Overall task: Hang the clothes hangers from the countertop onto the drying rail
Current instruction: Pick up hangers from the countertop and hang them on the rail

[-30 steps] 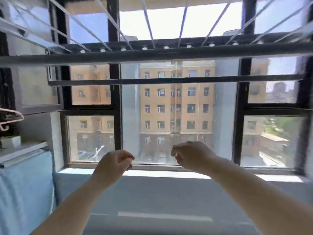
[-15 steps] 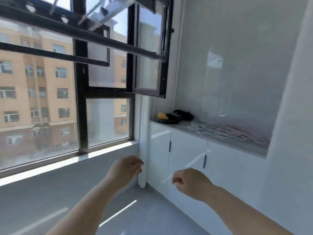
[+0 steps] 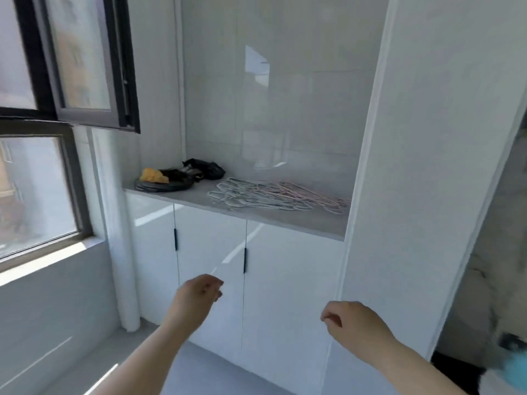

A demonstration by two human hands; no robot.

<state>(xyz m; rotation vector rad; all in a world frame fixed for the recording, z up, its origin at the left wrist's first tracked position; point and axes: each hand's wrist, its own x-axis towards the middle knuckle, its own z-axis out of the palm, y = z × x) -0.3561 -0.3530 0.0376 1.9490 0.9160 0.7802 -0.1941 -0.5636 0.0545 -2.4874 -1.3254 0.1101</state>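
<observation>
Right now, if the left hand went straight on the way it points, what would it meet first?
Probably the white cabinet door below the countertop. The left hand points at that door, well under the hangers. Depth is unclear, so this is a judgement.

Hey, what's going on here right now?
A person faces a white cabinet with both hands empty: the left hand and right hand are held out low, fingers loosely curled. The clothes hangers lie in a heap on the countertop, untouched, beside a black bag and something yellow. No hanger has been picked up yet.
</observation>
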